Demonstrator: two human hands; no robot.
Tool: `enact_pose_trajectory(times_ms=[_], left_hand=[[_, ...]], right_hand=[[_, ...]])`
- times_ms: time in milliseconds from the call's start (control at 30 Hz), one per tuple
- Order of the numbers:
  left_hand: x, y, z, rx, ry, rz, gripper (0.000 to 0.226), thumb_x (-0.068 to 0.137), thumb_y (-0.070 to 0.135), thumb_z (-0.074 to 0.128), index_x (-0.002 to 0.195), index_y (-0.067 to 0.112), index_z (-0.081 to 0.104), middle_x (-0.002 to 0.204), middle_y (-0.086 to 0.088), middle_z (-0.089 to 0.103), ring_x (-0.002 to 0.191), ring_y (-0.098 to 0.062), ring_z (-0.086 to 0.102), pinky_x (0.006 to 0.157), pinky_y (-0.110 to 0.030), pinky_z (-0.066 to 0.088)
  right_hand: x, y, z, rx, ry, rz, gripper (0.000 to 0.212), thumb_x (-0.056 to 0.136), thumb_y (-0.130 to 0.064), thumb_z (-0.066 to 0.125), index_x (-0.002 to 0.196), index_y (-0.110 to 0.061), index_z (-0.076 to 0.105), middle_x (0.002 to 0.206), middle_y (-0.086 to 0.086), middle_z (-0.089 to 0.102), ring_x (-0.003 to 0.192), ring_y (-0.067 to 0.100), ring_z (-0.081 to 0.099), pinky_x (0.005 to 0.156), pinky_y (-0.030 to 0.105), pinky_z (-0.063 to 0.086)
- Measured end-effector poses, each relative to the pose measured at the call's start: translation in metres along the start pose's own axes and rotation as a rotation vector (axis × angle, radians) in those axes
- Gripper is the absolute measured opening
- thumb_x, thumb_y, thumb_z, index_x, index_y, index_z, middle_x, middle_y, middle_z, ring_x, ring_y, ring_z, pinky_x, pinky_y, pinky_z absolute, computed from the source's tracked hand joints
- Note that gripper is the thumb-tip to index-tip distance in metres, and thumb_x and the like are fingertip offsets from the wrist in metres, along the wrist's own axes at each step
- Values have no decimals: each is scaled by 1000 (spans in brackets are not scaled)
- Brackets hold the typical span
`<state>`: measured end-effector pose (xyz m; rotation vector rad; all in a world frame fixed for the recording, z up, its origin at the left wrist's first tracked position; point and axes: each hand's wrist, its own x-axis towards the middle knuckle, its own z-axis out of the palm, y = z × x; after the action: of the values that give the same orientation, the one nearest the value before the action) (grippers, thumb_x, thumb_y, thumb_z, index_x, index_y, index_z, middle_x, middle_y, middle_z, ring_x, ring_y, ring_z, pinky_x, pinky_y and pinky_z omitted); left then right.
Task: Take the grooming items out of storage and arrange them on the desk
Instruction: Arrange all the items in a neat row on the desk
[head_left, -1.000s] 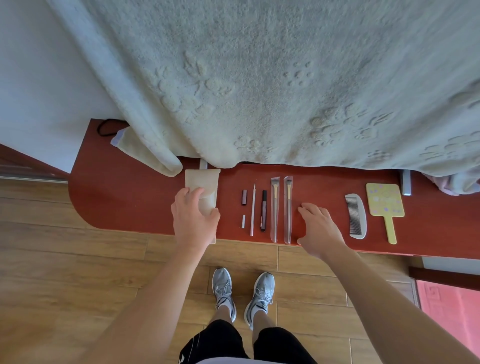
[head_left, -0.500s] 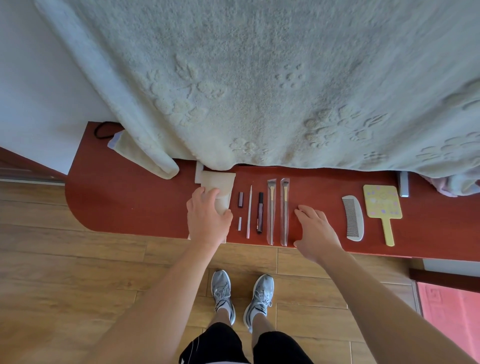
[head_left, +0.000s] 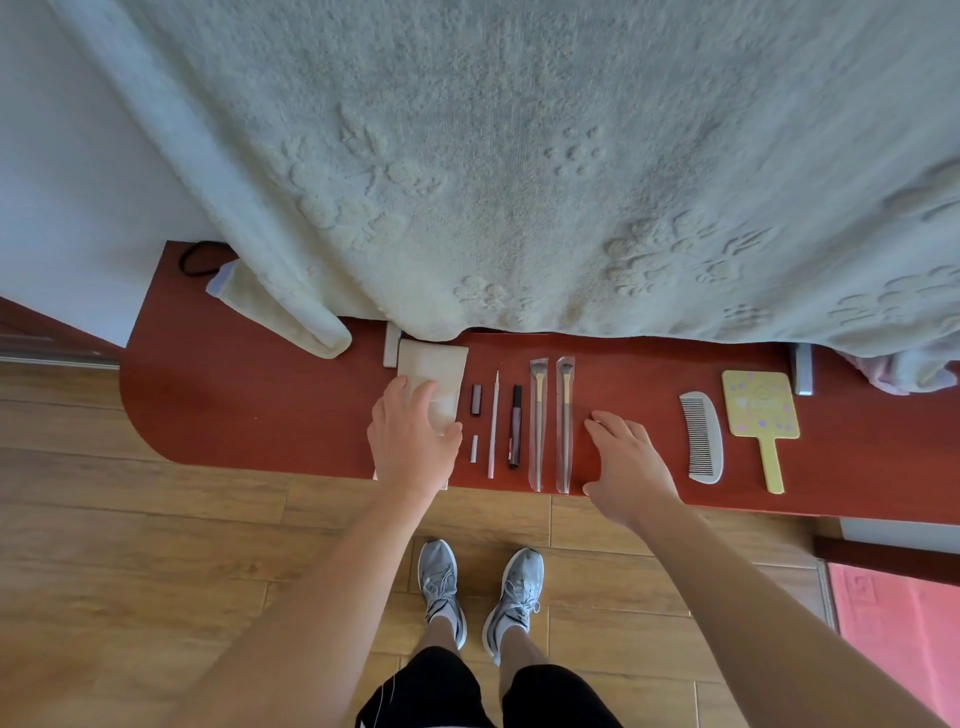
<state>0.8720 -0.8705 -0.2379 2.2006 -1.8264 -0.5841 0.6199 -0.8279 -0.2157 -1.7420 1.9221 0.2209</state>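
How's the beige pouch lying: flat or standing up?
Flat: the beige pouch lies spread against the desk, the left hand resting on its near half.

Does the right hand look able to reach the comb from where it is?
Probably yes: the right hand is on the desk just left of the comb, nothing lies between them, and the yellow mirror sits on the comb's far side.

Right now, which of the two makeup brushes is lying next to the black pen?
The left makeup brush, directly beside the black pen. The right makeup brush has the left one between it and the pen.
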Motion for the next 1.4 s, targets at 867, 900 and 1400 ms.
enact_pose_trajectory(times_ms=[867,900,1400], left_hand=[[-5,-6,-7,13,-13,-74,67,80,40,76,140,25,49,129,-2,48,112,-21,46,82,-35,55],[-4,-6,-7,12,-11,-75,67,80,40,76,139,25,49,129,-3,48,112,-21,46,81,-35,54],[-7,0,-7,11,-12,-107,67,80,40,74,139,25,47,130,-4,47,111,-23,46,81,-36,55]], right_hand=[[0,0,0,1,-8,12,84,81,-22,70,152,-21,26,157,-9,22,143,18,17,115,37,32],[0,0,0,1,-8,14,84,81,-22,70,152,-21,26,157,-9,22,143,18,17,114,38,33],[0,-1,-1,3,-10,16,83,81,-20,69,152,-21,26,157,-10,21,143,17,17,113,37,35]])
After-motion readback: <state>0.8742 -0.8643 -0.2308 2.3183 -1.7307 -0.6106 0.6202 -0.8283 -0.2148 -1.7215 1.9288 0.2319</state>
